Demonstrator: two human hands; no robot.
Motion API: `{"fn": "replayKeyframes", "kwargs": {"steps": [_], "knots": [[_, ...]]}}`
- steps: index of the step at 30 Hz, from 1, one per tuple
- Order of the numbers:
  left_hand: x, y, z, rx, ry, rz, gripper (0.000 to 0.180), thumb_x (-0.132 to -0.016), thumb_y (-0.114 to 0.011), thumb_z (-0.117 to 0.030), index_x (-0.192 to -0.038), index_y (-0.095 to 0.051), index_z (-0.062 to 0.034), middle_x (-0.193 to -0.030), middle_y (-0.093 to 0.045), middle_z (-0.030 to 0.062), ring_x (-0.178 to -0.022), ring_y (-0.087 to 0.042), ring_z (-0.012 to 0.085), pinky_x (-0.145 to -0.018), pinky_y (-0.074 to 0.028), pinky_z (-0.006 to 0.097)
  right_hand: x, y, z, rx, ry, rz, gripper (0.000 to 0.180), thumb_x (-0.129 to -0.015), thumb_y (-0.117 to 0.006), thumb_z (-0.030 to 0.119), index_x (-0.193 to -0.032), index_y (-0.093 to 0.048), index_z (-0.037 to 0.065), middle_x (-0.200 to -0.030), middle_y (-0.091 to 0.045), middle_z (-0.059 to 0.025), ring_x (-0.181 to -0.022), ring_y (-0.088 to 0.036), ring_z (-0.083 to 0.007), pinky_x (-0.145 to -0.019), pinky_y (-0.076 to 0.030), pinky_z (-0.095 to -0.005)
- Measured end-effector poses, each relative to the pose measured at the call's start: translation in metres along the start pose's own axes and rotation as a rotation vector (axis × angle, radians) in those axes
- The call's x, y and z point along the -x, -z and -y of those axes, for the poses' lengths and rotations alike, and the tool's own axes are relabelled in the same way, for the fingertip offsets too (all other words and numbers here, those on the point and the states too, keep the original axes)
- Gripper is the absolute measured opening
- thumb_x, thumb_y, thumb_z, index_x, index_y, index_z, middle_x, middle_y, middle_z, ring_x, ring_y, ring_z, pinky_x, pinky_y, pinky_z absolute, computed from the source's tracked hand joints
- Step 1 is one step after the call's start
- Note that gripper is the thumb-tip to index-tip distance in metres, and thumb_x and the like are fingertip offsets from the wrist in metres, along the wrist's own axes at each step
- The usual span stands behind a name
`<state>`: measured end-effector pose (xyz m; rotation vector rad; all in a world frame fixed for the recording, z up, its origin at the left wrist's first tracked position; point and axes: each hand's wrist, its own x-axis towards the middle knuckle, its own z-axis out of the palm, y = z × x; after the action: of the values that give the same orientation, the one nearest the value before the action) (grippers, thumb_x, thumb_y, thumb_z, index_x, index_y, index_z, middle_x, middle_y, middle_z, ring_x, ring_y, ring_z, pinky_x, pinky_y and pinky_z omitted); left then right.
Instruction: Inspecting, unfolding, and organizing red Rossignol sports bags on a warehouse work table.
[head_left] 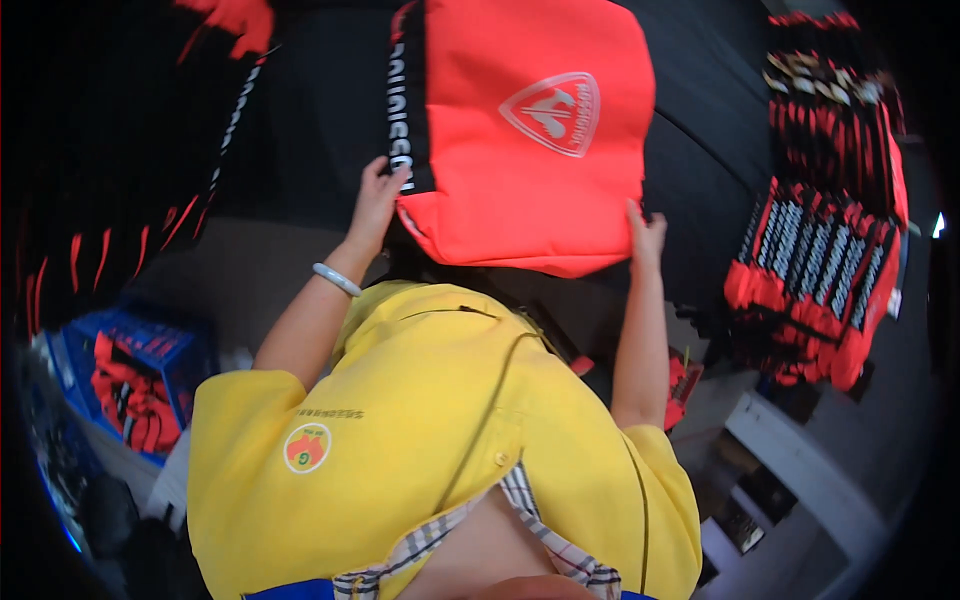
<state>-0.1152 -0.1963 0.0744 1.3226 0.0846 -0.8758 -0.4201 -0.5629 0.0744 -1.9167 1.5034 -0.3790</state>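
A bright red fabric bag (pixel 530 190) with a black side strip and a pale shield-shaped print lies in front of me on a black surface. My left hand (pixel 378 203) grips its near left edge at the black strip, fingers closed on the fabric. At the near right corner, my right hand (pixel 648 235) holds the other edge, with part of its fingers behind the cloth. The bag's near edge hangs toward my body, and its far end runs out of the top of the view.
On the right lie stacks of folded red and black pieces (pixel 815 255). A blue crate (pixel 185 365) with red and black pieces stands low at the left. Black fabric with red strips (pixel 110 200) covers the left side. The black table surface (pixel 705 95) extends beyond the bag.
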Motion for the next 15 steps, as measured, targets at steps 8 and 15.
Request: {"fn": "replayKeyframes", "kwargs": {"steps": [8, 15], "knots": [[-0.050, -0.008, -0.017, -0.041, 0.160, 0.181, 0.050, -0.086, -0.070, -0.014, -0.131, -0.050, -0.0015, -0.119, -0.062, 0.0112, -0.108, -0.063, 0.0245, -0.091, -0.052, 0.036, 0.053, 0.003, 0.085, -0.029, 0.271, -0.196, 0.023, -0.084, -0.070, 0.023, -0.080, -0.064, 0.000, -0.066, -0.059, -0.0182, -0.060, -0.056, -0.0226, -0.057, -0.045, -0.0411], [0.008, -0.208, 0.000, 0.156, 0.212, 0.579, 0.035, -0.091, -0.066, -0.014, -0.121, -0.053, -0.0045, -0.114, -0.064, 0.0055, -0.099, -0.065, 0.0177, -0.087, -0.053, 0.033, 0.135, 0.248, 0.115, 0.214, 0.360, -0.738, 0.022, -0.079, -0.070, 0.009, -0.098, -0.064, -0.002, -0.089, -0.065, -0.0184, -0.082, -0.065, -0.0353, -0.074, -0.050, -0.0395]]}}
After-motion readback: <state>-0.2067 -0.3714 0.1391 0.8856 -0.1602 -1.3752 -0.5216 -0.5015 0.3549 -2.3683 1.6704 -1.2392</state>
